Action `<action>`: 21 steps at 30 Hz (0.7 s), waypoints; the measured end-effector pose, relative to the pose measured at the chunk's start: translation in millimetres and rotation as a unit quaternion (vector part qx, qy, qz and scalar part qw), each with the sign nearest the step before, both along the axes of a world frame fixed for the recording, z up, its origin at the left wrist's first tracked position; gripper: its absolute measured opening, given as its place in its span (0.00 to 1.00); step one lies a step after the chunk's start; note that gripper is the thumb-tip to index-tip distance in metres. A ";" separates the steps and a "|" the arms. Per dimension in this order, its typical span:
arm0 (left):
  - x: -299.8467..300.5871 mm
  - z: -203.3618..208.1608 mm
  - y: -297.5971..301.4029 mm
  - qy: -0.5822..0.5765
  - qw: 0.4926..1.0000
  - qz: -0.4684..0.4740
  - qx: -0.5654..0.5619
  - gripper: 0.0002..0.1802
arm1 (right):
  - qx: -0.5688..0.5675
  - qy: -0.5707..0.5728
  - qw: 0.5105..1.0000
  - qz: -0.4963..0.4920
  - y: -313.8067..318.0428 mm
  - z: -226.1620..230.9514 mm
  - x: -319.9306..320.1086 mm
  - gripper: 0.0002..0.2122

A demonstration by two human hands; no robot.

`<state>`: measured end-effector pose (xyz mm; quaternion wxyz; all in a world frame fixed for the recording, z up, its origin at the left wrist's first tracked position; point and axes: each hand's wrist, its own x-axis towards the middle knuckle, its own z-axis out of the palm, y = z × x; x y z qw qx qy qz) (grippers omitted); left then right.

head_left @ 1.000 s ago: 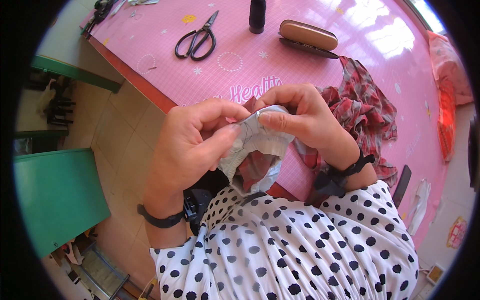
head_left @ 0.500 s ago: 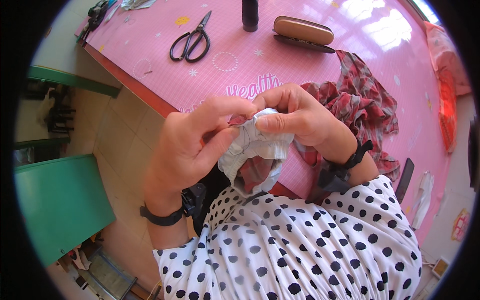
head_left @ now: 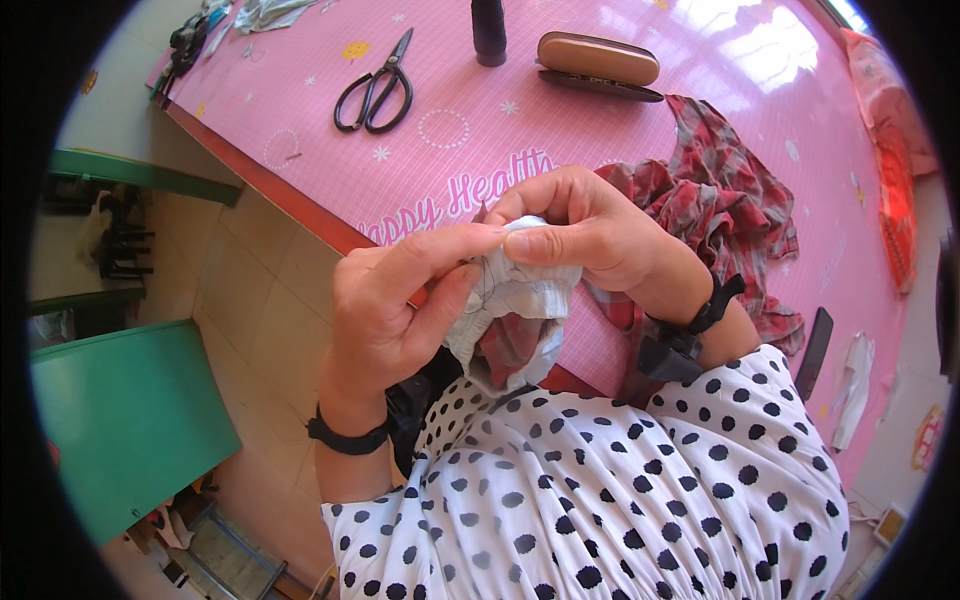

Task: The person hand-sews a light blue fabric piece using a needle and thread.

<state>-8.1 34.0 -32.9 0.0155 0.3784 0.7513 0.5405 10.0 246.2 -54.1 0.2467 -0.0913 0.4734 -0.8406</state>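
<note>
downward fisheye view from head

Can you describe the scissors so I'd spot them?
Find the pink tabletop, then look beyond the left hand. The scissors lie there, left of a tall black cylinder, set apart by two large black looped handles and a pointed tip.

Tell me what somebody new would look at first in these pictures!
Probably the left hand and right hand, close together in the middle at a bunched white cloth with red plaid inside it. Next might be the black-dotted white clothing below. The pink table stands out too, with black scissors at the upper left and a crumpled red plaid cloth on the right.
</note>
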 end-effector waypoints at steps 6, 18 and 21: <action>2.1 -2.5 0.1 -0.064 0.998 -0.009 0.023 0.12 | 0.021 0.022 0.999 0.016 0.3 -2.7 -1.0 0.08; 2.0 -5.7 -1.3 -0.265 0.959 -0.064 0.085 0.11 | 0.048 0.000 0.997 0.053 -2.0 1.2 2.4 0.10; 1.8 -2.1 -0.1 -0.297 0.949 -0.052 0.086 0.14 | 0.070 0.003 0.997 0.037 -2.0 4.5 3.2 0.10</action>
